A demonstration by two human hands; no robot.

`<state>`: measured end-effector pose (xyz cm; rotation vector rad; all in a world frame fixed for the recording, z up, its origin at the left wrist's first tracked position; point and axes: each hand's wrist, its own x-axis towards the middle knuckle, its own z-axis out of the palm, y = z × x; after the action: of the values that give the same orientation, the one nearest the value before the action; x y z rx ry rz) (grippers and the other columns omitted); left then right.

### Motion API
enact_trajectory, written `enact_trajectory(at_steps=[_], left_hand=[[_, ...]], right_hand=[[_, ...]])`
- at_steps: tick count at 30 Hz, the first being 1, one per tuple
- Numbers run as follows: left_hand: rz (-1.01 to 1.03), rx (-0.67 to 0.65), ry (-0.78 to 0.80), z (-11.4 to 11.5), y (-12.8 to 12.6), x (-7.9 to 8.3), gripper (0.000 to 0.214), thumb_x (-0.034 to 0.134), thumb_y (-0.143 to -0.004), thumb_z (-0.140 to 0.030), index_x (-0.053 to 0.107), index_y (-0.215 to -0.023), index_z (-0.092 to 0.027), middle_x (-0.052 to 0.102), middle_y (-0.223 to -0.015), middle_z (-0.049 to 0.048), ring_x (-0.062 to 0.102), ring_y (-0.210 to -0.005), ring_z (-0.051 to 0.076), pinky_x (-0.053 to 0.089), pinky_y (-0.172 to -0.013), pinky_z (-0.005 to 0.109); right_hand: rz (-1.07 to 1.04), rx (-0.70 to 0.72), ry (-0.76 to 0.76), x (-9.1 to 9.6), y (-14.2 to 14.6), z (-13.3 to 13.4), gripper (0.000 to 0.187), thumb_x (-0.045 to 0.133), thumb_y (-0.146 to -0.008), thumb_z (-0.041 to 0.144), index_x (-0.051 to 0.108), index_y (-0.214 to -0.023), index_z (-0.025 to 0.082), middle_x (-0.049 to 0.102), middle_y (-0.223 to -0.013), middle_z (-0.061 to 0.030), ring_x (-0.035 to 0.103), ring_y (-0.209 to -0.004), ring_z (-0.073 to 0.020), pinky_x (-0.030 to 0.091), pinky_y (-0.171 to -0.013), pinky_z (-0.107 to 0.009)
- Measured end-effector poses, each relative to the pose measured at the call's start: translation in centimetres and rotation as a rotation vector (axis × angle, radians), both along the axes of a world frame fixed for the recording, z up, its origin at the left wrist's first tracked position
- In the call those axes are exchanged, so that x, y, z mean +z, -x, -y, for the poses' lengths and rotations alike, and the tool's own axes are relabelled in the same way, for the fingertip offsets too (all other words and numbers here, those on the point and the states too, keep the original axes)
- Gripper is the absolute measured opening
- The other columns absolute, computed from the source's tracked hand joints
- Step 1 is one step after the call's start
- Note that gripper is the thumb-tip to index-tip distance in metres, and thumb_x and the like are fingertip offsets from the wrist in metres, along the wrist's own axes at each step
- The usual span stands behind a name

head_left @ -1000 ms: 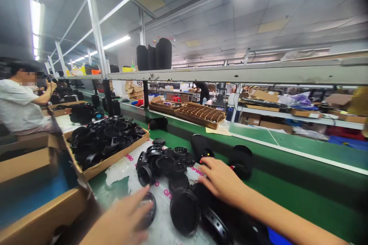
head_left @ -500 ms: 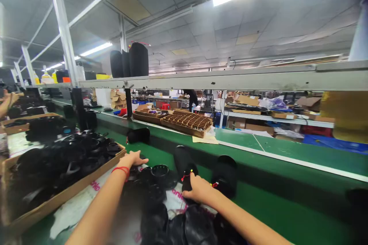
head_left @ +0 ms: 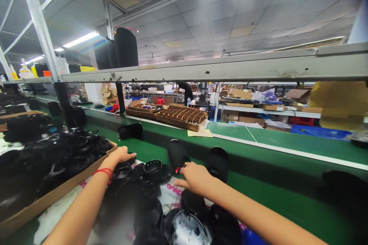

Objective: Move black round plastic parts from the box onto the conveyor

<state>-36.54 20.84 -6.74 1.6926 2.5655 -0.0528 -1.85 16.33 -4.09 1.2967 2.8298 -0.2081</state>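
My left hand (head_left: 120, 154), with a red string at the wrist, reaches over black ring-shaped parts (head_left: 123, 170) beside a cardboard tray. Its visible fingers point right, stretched out; some are hidden behind the hand. My right hand (head_left: 193, 178) is at the near end of a black cylinder (head_left: 176, 153) that has a small red and yellow wire connector (head_left: 178, 167). Its fingertips meet the connector, while the thumb is spread away over a printed white sheet (head_left: 169, 190). A second black cylinder (head_left: 217, 162) stands just right. Closer to me lie several black round housings (head_left: 194, 204), one glossy.
The cardboard tray (head_left: 69, 182) at left is heaped with black parts. Another black cylinder (head_left: 130, 131) rests on the green belt (head_left: 258, 187). A metal shelf beam (head_left: 230, 63) crosses above, and a divided cardboard box (head_left: 181, 116) sits on the far ledge. A person (head_left: 185, 91) stands far back.
The view has shifted, so most things sit further left and slightly higher. My left hand appears nearer the cardboard tray. My right hand stays by the same cylinder. A glossy round housing now shows below it.
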Motion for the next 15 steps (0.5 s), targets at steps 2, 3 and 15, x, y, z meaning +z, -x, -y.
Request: enact_trajectory(at_steps=[2, 3, 15], left_hand=[[0.019, -0.005, -0.053, -0.4, 0.0, -0.5, 0.046, 0.051, -0.088, -0.053, 0.059, -0.113, -0.016, 0.063, -0.12, 0.0105, 0.059, -0.112, 0.025, 0.046, -0.096, 0.049], [0.031, -0.007, -0.069, -0.6, 0.0, -0.7, 0.048, 0.052, -0.087, -0.052, 0.057, -0.119, -0.016, 0.059, -0.127, 0.0114, 0.056, -0.117, 0.026, 0.045, -0.098, 0.051], [0.23, -0.079, -0.241, -0.1, -0.4, 0.8, 0.034, 0.064, -0.084, -0.033, 0.06, -0.114, -0.016, 0.062, -0.124, 0.0097, 0.058, -0.116, 0.027, 0.046, -0.099, 0.051]], right_hand=[[-0.029, 0.074, -0.113, -0.1, 2.4, -0.5, 0.042, 0.062, -0.093, 0.036, 0.052, -0.129, 0.018, 0.051, -0.134, -0.0111, 0.051, -0.12, -0.0298, 0.045, -0.096, -0.052], [-0.035, 0.127, -0.147, -0.4, 3.8, -0.9, 0.049, 0.063, -0.092, 0.035, 0.046, -0.135, 0.02, 0.044, -0.141, -0.0116, 0.046, -0.125, -0.0322, 0.042, -0.099, -0.055], [0.167, 0.308, -0.058, -2.8, 9.6, -3.7, 0.05, 0.06, -0.095, 0.033, 0.041, -0.14, 0.022, 0.047, -0.138, -0.0116, 0.057, -0.112, -0.0283, 0.051, -0.09, -0.049]])
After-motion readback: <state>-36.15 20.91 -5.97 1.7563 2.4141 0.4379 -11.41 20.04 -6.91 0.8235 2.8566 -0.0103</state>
